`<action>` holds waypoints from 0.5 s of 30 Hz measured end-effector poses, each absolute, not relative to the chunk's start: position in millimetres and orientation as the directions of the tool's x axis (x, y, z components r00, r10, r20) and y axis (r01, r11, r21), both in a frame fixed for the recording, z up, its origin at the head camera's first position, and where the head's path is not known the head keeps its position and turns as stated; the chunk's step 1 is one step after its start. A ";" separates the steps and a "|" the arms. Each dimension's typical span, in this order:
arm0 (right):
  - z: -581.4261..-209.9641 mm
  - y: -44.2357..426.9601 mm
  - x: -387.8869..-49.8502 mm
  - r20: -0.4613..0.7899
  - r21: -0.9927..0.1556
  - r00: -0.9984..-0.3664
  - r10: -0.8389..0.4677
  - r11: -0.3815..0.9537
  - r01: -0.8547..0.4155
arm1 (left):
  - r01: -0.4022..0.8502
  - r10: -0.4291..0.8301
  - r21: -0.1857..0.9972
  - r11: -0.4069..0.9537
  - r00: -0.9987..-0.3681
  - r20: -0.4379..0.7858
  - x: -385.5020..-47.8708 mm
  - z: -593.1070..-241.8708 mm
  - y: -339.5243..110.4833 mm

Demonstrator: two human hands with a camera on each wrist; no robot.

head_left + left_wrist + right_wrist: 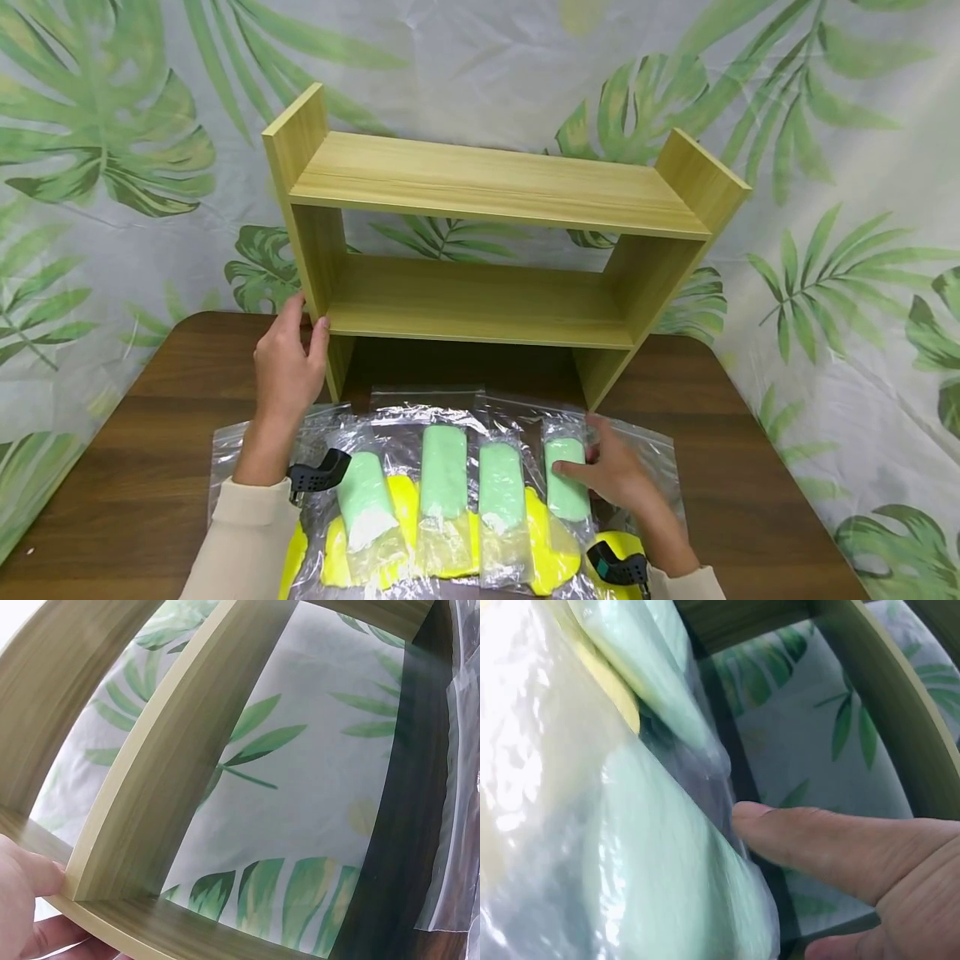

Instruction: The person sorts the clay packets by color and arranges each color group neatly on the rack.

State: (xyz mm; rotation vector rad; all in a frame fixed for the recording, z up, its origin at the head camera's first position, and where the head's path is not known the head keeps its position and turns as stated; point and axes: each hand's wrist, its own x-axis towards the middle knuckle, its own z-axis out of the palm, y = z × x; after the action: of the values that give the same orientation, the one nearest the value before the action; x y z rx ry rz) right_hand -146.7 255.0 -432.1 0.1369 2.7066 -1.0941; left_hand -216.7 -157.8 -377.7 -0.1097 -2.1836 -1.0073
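Note:
On the left, my left hand [288,358] grips the left side panel of a light wooden shelf unit [480,304], thumb on the front edge at the middle board and fingers around the outer side. The left wrist view shows that hand [30,900] on the panel edge. My right hand [618,467] is at the rightmost pale green slab in a clear bag [564,462], its thumb extended over the slab. In the right wrist view the straight thumb [810,840] lies by the bag's edge; the other fingers are mostly hidden.
Several pale green slabs in small clear bags [444,471] lie in a row on larger zip bags holding flattened yellow pieces [551,554]. They lie on a dark wooden table [750,500] before the shelf unit. A leaf-patterned cloth [480,50] hangs behind.

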 end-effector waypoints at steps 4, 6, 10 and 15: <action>-434.8 251.7 -146.6 -0.255 -0.671 -0.967 0.011 0.718 0.185 | 0.350 -0.200 0.629 0.694 -0.746 0.636 -216.5 -376.4 -157.1; -436.1 250.6 -146.8 -0.257 -0.681 -0.966 0.010 0.707 0.188 | 0.337 -0.207 0.633 0.697 -0.751 0.628 -215.1 -376.5 -157.4; -437.5 249.6 -147.1 -0.242 -0.689 -0.970 -0.005 0.704 0.169 | 0.315 -0.223 0.637 0.704 -0.753 0.619 -212.3 -376.9 -158.9; -437.3 250.3 -146.6 -0.236 -0.684 -0.972 0.012 0.708 0.175 | 0.336 -0.200 0.627 0.703 -0.753 0.627 -214.5 -376.4 -157.9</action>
State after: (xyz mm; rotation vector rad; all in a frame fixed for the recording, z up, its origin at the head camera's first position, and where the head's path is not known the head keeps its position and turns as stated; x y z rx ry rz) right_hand -146.6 250.3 -437.3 0.1503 2.7009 -1.1146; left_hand -214.5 -157.9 -376.4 -0.1024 -2.2126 -0.9932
